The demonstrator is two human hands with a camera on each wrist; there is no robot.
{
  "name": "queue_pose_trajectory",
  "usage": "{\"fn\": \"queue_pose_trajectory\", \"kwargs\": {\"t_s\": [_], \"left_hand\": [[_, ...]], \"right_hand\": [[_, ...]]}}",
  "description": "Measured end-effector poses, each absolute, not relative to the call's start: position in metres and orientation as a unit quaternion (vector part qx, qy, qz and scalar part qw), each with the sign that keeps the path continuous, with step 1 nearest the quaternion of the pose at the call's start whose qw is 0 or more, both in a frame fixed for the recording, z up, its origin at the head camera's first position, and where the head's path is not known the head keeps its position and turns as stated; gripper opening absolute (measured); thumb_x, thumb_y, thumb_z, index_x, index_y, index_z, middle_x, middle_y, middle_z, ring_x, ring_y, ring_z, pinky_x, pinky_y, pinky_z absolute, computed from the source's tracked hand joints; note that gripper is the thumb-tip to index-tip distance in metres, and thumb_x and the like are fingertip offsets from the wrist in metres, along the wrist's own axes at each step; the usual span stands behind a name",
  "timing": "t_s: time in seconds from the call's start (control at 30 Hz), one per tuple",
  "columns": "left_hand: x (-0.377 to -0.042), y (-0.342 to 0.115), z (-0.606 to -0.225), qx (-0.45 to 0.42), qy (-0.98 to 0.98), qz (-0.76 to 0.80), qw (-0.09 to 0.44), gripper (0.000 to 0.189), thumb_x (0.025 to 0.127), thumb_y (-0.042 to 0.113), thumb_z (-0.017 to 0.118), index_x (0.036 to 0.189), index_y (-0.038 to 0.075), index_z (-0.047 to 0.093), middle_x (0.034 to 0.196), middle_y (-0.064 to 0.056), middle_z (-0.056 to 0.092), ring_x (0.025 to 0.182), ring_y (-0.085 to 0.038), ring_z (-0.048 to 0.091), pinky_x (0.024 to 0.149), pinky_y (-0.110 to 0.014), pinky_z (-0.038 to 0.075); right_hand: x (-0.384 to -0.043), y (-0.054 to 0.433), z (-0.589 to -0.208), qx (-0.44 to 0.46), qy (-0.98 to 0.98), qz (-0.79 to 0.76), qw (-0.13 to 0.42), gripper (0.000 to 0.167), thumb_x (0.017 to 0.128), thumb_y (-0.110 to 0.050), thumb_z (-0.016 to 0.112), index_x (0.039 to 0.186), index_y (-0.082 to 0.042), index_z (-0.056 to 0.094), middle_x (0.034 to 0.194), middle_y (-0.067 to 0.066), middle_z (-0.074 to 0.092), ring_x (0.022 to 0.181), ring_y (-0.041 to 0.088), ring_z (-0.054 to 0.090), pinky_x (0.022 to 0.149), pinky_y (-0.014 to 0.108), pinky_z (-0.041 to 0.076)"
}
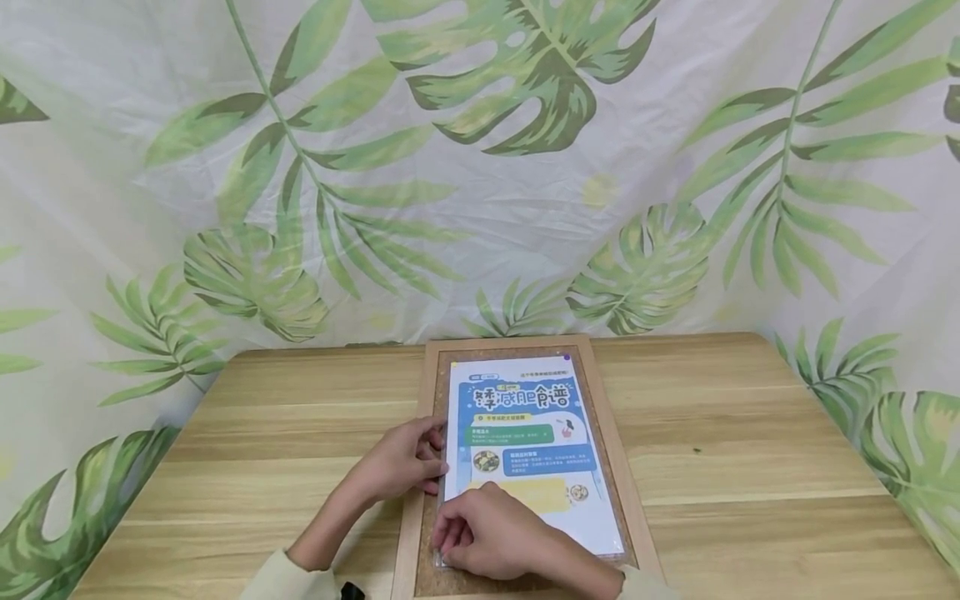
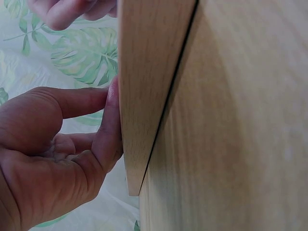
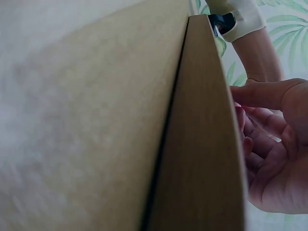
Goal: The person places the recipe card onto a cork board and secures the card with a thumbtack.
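Where the white blue-printed rectangular sheet (image 1: 517,408) is lying: under right hand (image 1: 495,533), beside left hand (image 1: 400,461).
Hands: bending fingers, grasp unclear.

Left hand (image 1: 397,462) beyond right hand (image 1: 495,533), fingers (image 2: 107,134) curled, forearms (image 1: 330,525) angled inward

The right hand (image 1: 491,533) covers part of the weight-loss recipe poster (image 1: 528,408); what its fingertips grasp is hidden. Beyond it, fine print is too small to read. The framed corkboard (image 1: 632,500) runs off below it. Beneath the left hand (image 1: 401,458), a black object (image 1: 352,592) is cut off, unidentifiable.
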State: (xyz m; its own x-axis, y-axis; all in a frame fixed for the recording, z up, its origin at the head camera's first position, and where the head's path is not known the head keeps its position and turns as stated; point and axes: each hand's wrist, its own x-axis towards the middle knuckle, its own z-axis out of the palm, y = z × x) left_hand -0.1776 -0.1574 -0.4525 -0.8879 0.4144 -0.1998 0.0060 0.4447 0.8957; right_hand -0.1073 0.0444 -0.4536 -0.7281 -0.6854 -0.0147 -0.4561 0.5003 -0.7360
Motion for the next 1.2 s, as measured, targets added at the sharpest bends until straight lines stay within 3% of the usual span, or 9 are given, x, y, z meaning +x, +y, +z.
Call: {"fn": "queue_pose_trajectory", "kwargs": {"t_s": [0.63, 1.2], "left_hand": [[-0.178, -0.157, -0.453, 0.132, 0.832, 0.502, 0.195, 0.070, 0.094, -0.012, 0.072, 0.157, -0.013, 0.041, 0.118, -0.022, 0.058, 0.083, -0.018, 0.069, 0.064, -0.034, 0.069], [-0.178, -0.156, -0.452, 0.130, 0.833, 0.503, 0.191, 0.070, 0.094, -0.012, 0.072, 0.157, -0.013, 0.041, 0.117, -0.021, 0.058, 0.084, -0.018, 0.068, 0.065, -0.034, 0.069]], "right_hand": [[-0.107, 0.034, -0.453, -0.258, 0.891, -0.348, 0.136, 0.023, 0.076, -0.004, 0.084, 0.081, -0.026, 0.078, 0.065, -0.022, 0.066, 0.063, -0.010, 0.057, 0.066, 0.009, 0.050], [-0.109, 0.035, -0.454, -0.237, 0.897, -0.347, 0.139, 0.024, 0.074, -0.012, 0.091, 0.079, -0.030, 0.076, 0.066, -0.023, 0.065, 0.066, -0.008, 0.055, 0.064, 0.013, 0.048]]}}
